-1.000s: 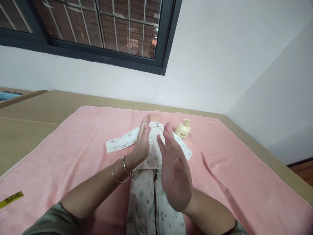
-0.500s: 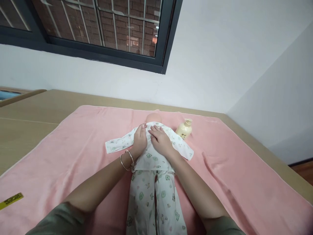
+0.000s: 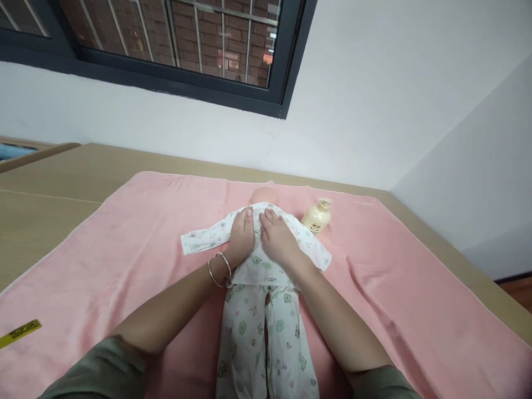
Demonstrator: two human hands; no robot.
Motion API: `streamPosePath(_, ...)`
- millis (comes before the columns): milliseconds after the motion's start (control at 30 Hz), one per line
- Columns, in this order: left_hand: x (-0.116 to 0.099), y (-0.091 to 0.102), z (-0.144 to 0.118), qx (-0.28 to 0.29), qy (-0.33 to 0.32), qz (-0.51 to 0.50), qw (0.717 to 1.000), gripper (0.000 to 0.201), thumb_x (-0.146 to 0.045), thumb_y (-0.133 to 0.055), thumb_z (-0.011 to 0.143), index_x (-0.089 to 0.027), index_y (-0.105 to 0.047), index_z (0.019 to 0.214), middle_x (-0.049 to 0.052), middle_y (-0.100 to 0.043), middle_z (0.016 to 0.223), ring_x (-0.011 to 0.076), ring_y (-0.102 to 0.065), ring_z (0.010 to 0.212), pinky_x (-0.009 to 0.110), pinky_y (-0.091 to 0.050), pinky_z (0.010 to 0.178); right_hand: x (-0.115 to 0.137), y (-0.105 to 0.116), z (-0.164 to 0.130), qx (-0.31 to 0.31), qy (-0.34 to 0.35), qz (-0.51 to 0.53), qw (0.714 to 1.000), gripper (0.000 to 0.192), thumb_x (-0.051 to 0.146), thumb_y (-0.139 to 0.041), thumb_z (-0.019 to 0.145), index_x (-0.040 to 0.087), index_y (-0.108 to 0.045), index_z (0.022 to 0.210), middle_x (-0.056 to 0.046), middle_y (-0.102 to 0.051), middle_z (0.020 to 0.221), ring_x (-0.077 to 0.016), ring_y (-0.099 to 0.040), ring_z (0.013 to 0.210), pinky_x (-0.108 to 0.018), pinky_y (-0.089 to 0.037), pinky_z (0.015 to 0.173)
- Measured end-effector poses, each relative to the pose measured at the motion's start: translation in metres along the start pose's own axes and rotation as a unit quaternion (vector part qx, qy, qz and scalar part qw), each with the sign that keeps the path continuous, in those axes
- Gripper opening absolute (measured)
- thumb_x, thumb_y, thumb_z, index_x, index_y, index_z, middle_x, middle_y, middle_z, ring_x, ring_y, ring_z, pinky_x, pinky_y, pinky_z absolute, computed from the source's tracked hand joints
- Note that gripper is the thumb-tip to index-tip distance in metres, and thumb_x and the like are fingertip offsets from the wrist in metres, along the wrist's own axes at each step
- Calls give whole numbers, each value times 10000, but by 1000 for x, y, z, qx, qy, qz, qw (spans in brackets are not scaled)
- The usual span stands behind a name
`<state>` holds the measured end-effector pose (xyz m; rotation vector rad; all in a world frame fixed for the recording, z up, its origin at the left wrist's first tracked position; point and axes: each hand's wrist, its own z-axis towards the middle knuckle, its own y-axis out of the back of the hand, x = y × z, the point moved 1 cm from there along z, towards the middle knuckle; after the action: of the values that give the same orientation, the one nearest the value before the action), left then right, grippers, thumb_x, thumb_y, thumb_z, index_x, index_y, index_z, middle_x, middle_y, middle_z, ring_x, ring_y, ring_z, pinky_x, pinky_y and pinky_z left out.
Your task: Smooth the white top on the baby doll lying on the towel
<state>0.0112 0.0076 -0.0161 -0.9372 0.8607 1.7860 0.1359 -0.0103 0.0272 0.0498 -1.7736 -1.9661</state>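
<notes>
both hands were raised, palms facing, a second ago; now left hand [image 3: 241,235] and right hand [image 3: 279,239] lie flat and open on the doll [image 3: 261,266], grasping nothing. doll lies mid pink blanket [image 3: 124,249], head away; cream bottle [image 3: 318,216] just beside its shoulder.

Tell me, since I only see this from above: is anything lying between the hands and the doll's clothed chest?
Nothing visible does. The left hand and right hand lie flat on the doll; the bottle stands apart, right of its shoulder.
</notes>
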Motion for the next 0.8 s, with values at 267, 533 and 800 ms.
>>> streamPosePath(267, 1, -1, 1, 6, -9, 4, 1000, 459, -428, -278, 1055, -178, -649, 1158, 138, -705, 1226, 267, -622, 1204, 473, -454, 1111, -21, 5, 8, -20, -69, 16, 997, 583, 375, -318, 1065, 49, -408, 1539, -205, -357, 1622, -303, -298, 1535, -507, -213, 1254)
streamPosePath(533, 4, -1, 1, 9, -5, 4, 1000, 420, -385, -304, 1040, -174, -643, 1167, 146, -698, 1230, 267, -624, 1205, 463, -449, 1114, -11, -1, 5, -23, 42, 27, 998, 499, 212, -389, 1002, 154, -531, 1477, -114, -412, 1613, -239, -305, 1536, -449, -200, 1270)
streamPosePath(800, 6, -5, 6, 57, -21, 159, 985, 417, -224, -461, 895, -131, -613, 1272, 164, -657, 1327, 309, -567, 1291, 502, -406, 1165, -27, 4, 10, -18, -105, -6, 994, 602, 394, -324, 1059, 34, -410, 1533, -223, -387, 1605, -316, -311, 1524, -468, -223, 1246)
